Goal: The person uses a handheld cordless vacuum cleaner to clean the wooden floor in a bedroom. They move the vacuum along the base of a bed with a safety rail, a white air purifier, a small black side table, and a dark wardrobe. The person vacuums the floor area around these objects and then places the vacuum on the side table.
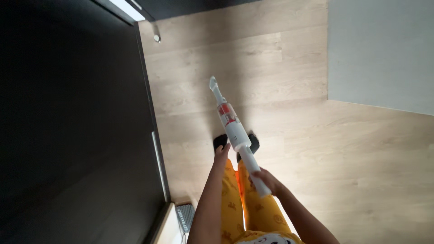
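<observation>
**White handheld vac, two hands on it, nozzle out over the floor**

Dark panel (72, 122) fills the left of the view, w/ a thin pale strip (157, 158) running down its right edge; too dim to tell what it is. At its foot sits a small grey item (184, 216), too blurred to name.

Next over, your left hand (221, 151) reaches fwd along the left side of the white handheld vacuum (235, 129). Fingers are stretched out, not curled, and the tips touch the body near its middle. That reads as a steadying touch rather than a hold: it props the vac from the side so the long body doesn't swing.

Your right hand (264, 180) is wrapped tight around the rear handle end, so it carries the weight and sets the angle. Held that way, the vac points away from you and to the upper left, its slim crevice nozzle (213, 83) leading over the light wood floor (316, 149), red-orange section just behind the tip. Can't tell if the tip touches the boards.

Under the vac: yellow patterned trousers (260, 212) and two dark shoes (220, 141), toes fwd.

Far right, a pale grey surface (379, 49) covers the upper corner.
</observation>
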